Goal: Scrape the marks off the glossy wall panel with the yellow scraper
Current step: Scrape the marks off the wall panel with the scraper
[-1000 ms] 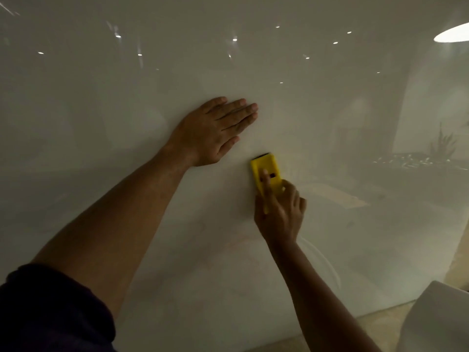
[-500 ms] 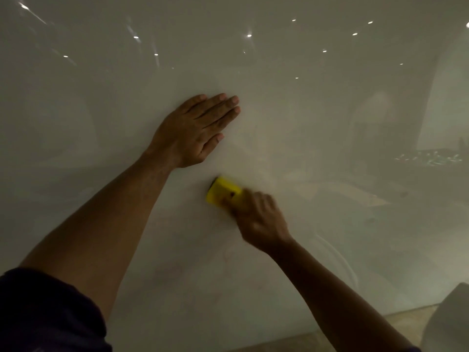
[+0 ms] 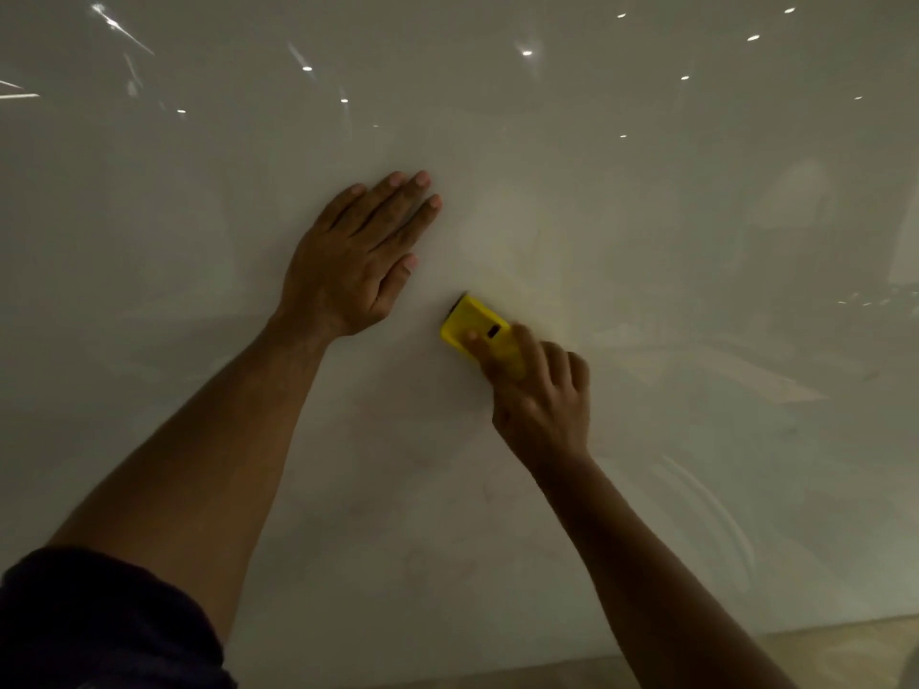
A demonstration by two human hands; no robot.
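A glossy wall panel [image 3: 646,241], pale cream and mirror-smooth, fills nearly the whole view. Small bright dots and a few thin streaks of reflected ceiling light scatter across its upper part, and dim, blurred reflections of a room show on its right side. Faint reddish smudges and hazy marks lie on the panel below and between the 2 arms; curved pale streaks show at lower right. Along the bottom edge the panel meets a strip of tan floor [image 3: 820,653].

The left hand [image 3: 353,261] lies flat against the panel, palm down, its 4 fingers held close together and pointing up and to the right, the thumb apart beneath them. A dark sleeve [image 3: 99,624] covers the upper arm at the lower left corner.

The right hand [image 3: 542,400] is closed around the yellow scraper [image 3: 480,330], with the thumb pressed on its face beside a small dark slot and the other fingers curled over its rear end. The scraper sits against the panel just right of and below the left hand, near but not touching it, tilted so its dark front edge points up and to the left.
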